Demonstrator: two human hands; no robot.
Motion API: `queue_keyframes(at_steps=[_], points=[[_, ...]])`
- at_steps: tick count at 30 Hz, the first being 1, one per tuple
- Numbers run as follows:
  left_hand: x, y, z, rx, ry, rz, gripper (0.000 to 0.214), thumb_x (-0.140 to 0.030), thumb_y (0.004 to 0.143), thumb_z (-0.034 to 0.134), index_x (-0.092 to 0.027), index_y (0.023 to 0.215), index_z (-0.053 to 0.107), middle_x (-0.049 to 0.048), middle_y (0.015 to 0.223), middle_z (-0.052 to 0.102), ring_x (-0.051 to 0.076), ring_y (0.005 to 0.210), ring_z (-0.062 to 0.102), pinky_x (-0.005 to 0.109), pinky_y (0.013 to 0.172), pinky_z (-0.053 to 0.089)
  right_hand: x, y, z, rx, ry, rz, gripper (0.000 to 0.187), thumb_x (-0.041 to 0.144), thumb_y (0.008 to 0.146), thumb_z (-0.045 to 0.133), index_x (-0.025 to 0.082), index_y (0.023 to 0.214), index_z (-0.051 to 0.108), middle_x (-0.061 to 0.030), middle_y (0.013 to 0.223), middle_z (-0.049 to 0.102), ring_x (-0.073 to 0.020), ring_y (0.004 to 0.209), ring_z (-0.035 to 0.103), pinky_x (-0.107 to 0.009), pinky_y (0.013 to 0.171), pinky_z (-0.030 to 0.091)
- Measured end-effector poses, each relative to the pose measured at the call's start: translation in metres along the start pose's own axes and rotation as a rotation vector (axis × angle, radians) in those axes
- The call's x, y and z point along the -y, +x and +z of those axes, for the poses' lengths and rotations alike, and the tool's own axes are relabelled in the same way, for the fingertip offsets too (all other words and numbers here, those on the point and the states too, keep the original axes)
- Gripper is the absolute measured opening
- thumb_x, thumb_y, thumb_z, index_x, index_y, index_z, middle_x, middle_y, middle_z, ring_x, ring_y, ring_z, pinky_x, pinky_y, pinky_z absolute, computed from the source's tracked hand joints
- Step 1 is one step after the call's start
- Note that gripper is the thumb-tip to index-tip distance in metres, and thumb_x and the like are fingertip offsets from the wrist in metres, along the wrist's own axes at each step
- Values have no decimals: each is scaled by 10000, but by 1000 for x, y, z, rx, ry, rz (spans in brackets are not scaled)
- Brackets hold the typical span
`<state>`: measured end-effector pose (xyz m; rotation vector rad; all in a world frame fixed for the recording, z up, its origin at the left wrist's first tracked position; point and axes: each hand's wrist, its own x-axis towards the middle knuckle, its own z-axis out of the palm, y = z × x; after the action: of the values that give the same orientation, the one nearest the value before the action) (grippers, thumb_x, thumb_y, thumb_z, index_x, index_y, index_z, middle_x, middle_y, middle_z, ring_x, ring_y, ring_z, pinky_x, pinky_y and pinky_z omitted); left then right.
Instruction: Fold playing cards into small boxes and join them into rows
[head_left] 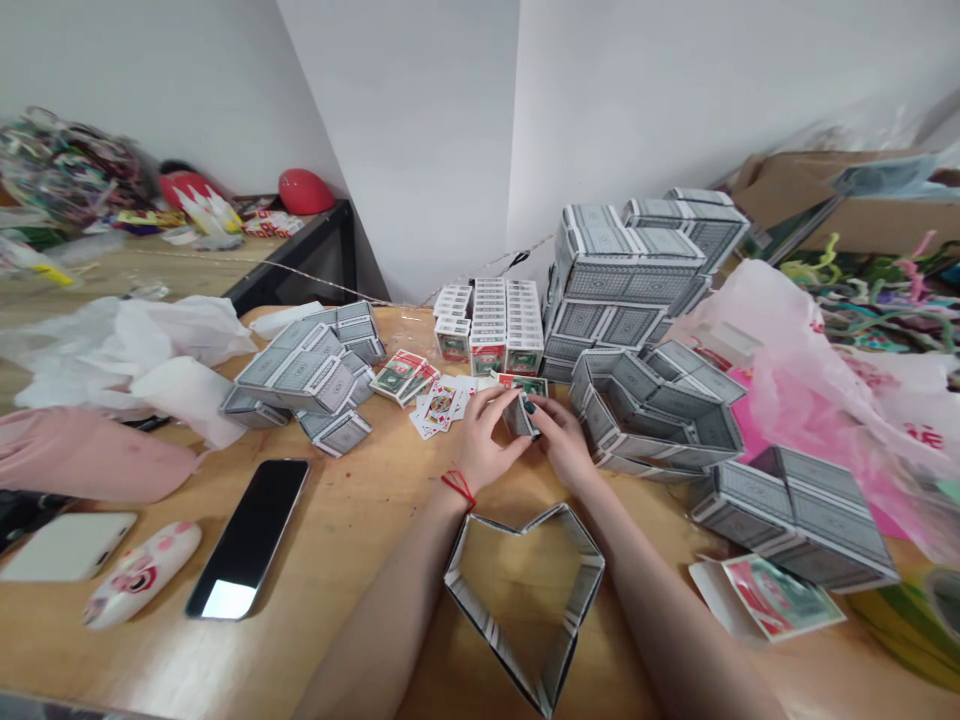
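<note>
Both hands meet over the wooden table (352, 540) around a small stack of playing cards (519, 414) with grey patterned backs. My left hand (486, 440), a red thread at its wrist, curls its fingers over the stack from the left. From the right, my right hand (562, 440) pinches the same stack with dark-painted nails. Loose face-up cards (439, 408) lie just left of the hands. A heart-shaped frame folded from cards (525, 600) rests on the table between my forearms.
Card-built heart shapes pile up at the left (307, 372) and right (660, 410), with taller stacks (630, 270) behind. Rows of boxed decks (491, 325) stand at the back. A phone (251, 535), a white case (67, 545), plastic bags (810, 390) and a cardboard box (840, 200) surround the spot.
</note>
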<state>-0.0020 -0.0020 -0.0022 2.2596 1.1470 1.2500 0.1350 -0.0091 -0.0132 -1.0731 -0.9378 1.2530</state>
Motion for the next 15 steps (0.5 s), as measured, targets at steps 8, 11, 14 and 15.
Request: queue_keyframes(at_steps=[8, 11, 14, 15], points=[[-1, 0, -1, -14, 9, 10, 550, -348, 684, 619, -208, 1185, 439, 87, 1132, 493, 218, 1089, 456, 412, 935, 401, 3, -2, 2, -8, -48, 6, 316, 429, 673, 615, 220, 908, 640, -18, 924, 650, -187, 855, 566, -295, 758, 411], [-2, 0, -1, -12, 7, 20, 544, -343, 689, 611, -200, 1185, 439, 90, 1134, 501, 219, 1088, 462, 413, 932, 404, 4, -2, 2, 16, -34, 24, 333, 435, 664, 623, 223, 921, 639, -20, 946, 650, -195, 885, 563, -292, 760, 411], [-2, 0, 0, -14, 0, 23, 528, -339, 695, 601, -190, 1177, 446, 91, 1137, 508, 214, 1087, 466, 405, 933, 407, 3, -2, 1, 44, -10, 48, 360, 443, 664, 623, 230, 954, 631, -17, 969, 646, -200, 916, 559, -291, 768, 409], [-2, 0, 0, -18, -2, 24, 524, -339, 695, 599, -189, 1174, 449, 91, 1137, 510, 213, 1087, 467, 404, 933, 408, 3, -2, 1, 53, 0, 59, 366, 447, 663, 622, 232, 959, 628, -15, 969, 645, -201, 913, 560, -292, 767, 411]])
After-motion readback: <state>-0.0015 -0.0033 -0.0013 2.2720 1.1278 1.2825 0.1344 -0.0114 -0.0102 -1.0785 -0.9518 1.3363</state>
